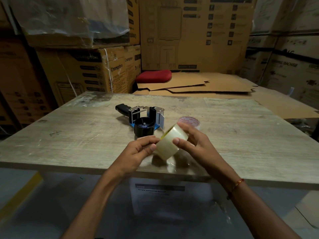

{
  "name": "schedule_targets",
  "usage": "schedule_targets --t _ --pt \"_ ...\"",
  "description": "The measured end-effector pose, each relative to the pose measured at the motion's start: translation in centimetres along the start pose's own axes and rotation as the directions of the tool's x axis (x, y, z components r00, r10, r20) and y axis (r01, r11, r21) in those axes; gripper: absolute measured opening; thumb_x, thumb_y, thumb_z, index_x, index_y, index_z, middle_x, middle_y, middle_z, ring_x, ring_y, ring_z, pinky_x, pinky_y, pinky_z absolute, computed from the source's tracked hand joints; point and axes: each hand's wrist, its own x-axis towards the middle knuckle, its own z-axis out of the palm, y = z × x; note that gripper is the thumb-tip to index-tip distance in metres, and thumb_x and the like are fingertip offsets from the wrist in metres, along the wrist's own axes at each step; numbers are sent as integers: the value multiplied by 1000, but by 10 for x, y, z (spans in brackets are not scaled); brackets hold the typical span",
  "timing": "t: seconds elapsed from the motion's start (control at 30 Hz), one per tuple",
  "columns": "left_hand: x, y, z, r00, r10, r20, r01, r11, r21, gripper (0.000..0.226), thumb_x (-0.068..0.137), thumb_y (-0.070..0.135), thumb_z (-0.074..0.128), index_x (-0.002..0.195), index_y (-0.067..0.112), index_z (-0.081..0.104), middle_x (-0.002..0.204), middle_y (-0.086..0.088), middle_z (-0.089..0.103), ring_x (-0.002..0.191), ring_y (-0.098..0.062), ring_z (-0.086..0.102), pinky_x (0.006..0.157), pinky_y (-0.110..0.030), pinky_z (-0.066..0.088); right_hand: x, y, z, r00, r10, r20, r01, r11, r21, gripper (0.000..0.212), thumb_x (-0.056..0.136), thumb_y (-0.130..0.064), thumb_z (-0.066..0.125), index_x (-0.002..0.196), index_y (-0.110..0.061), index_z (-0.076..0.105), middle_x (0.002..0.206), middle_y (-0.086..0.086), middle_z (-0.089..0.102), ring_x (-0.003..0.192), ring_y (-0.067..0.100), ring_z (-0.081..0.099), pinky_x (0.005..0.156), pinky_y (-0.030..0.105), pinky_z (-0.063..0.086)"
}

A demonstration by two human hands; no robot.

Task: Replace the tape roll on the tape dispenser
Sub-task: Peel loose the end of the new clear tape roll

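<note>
- Tape roll [170, 143], clear/whitish, sitting just below centre of frame, held up off the wooden table [69, 135] btwn both hands, tilted so its edge is pointing up-right.
- Left hand [138, 152] coming in from lower left, fingers curled, thumb + fingertips pinching at the roll's left edge – looks like picking at the tape end, can't confirm.
- Right hand [193, 144] coming from lower right, gripping the roll: thumb lying on its near face, fingers wrapping over the top/far side.
- Thin orange bangle [239, 182] showing on the right wrist, lower right.
- Tape dispenser [139, 116] lying on the table just above centre, near the hands but not touching them; black handle pointing left, black hub facing the camera w/ no roll on it, metal blade end at right.
- 2nd roll [189, 121] w/ red print lying flat on the table right of the dispenser, partly hiding behind the right-hand fingers.
- Count: 2 rolls, 1 dispenser, 2 hands.
- Containers: cardboard cartons [86, 69] stacking along the upper left, top and right, closed, contents not visible; one at top left under plastic wrap.
- Flat cardboard sheets [198, 85] lying beyond the table, upper centre-right; a red cushion [153, 75] resting on them at left.
- White printed sheet [160, 195] showing below the table edge, bottom centre, text blurry.
</note>
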Motion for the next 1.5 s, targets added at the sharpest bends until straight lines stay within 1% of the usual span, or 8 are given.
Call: schedule_targets --t 0.3,0.47,0.77,0.9,1.03,1.2,1.37,1.5 --pt "10 30 20 997 -9 -78 15 997 77 30 94 29 61 123 23 66 112 6 70 105 -9 65 84 -27 56 -6 -3 22 890 -454 -50 387 807 -446 72 77 -46 79 135 -14 49 133 -3 52 118 8 53 94 25 52" --pt "7 31 17 996 -6 -89 7 1000 6 24 97 15 57 118 23 68 108 7 73 98 0 66 78 -15 51 -8 -1 15 936 -321 -145 295 940 -172 56 82 -41 76 126 -13 56 126 -1 55 121 13 57 101 31 53" --pt "0 32 19 990 -36 -136 17 991 -136 41 99 7 51 136 27 53 112 2 72 102 -10 68 75 -16 52 -12 -6 24 909 -368 -193 335 924 -186 41 82 -37 77 112 -14 62 117 0 58 114 12 59 94 29 56" --pt "5 38 19 988 30 -150 -28 1000 14 55 98 1 45 142 34 45 102 2 71 90 -10 65 73 -13 50 -13 -12 27 919 -357 -166 326 927 -187 34 83 -45 73 105 -21 64 119 -4 55 117 12 57 91 34 57" --pt "8 36 10 996 -2 -89 8 998 66 52 97 -2 42 136 33 48 94 10 70 87 -6 61 76 -12 46 -10 -17 8 969 -222 -113 213 973 -86 21 91 -31 69 111 -28 62 123 -9 55 110 8 59 85 43 59" --pt "20 46 -2 998 -36 51 27 986 162 46 98 -2 37 129 28 53 107 -12 64 93 -21 59 78 -22 48 -3 -26 -24 981 -74 179 114 967 -228 52 93 -23 69 137 -44 50 138 -19 48 112 3 56 87 35 58" --pt "27 41 14 977 64 -202 -18 975 222 23 100 11 44 114 22 59 109 -7 59 93 -30 60 73 -52 59 3 -19 -15 992 -85 92 100 979 -176 44 86 -33 75 126 -39 57 129 -18 53 120 7 55 90 37 59" --pt "32 37 30 874 226 -431 -31 909 415 13 93 2 51 92 11 60 102 -3 56 89 -12 56 75 -42 55 5 -9 -6 984 -178 29 180 952 -248 48 88 -42 70 131 -25 57 127 -5 56 118 14 57 88 26 57"
